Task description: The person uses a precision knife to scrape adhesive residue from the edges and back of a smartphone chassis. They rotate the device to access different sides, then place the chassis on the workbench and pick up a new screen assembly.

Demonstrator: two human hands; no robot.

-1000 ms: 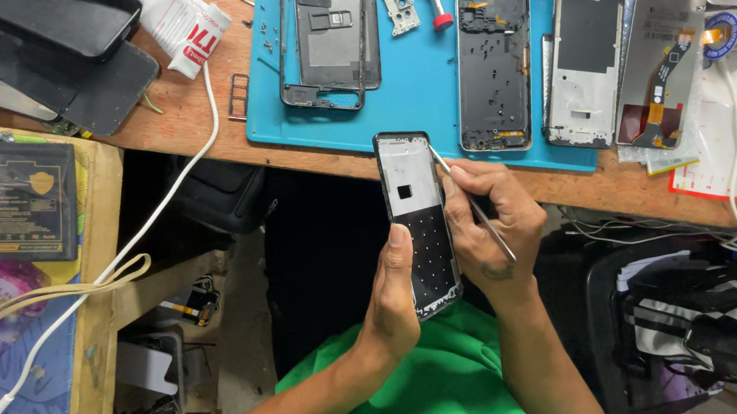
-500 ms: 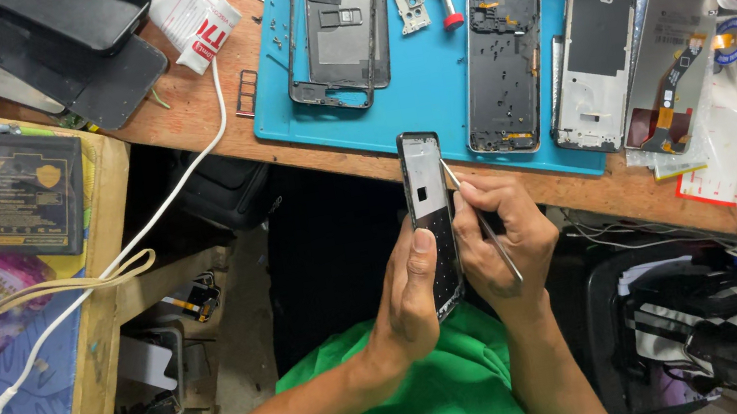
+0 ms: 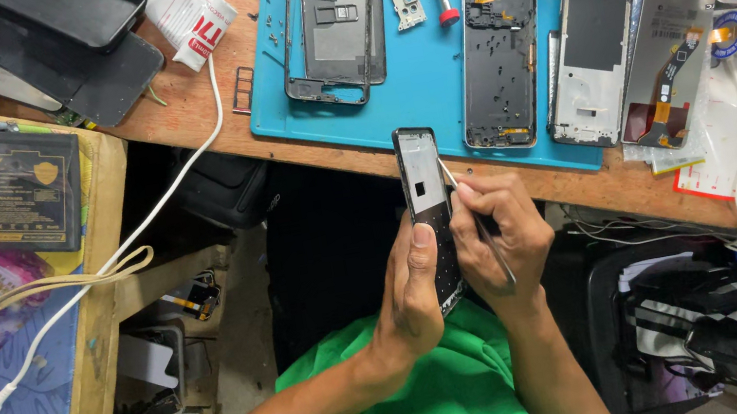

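Wooden work surface point(image 3: 205, 105) fills the upper part of the frame, carrying a blue repair mat point(image 3: 437, 78) at upper centre. On the mat lie a grey phone mid-frame point(image 3: 333, 30), a dark circuit-side chassis point(image 3: 499, 58) and a pale rear housing point(image 3: 589, 59); a display panel with an orange flex cable point(image 3: 671, 61) sits just right of the mat edge. A white cable point(image 3: 145, 227) runs from the upper left down to the lower left. Below the surface edge, at frame centre, the left hand point(image 3: 412, 294) is closed around the lower half of a slim black phone frame point(image 3: 426, 198), thumb laid along its face, holding it upright and clear of the surface. The right hand point(image 3: 500, 240) is closed in a pen grip on thin metal tweezers point(image 3: 474, 220), whose tip touches the right edge of the frame near its upper half. The frame appears light, thin and rigid but likely to flex or crack if twisted; hold is best taken along the long side rails, not across the open centre window. The tweezers appear stiff, light and sharp-tipped, best gripped at mid-shaft.
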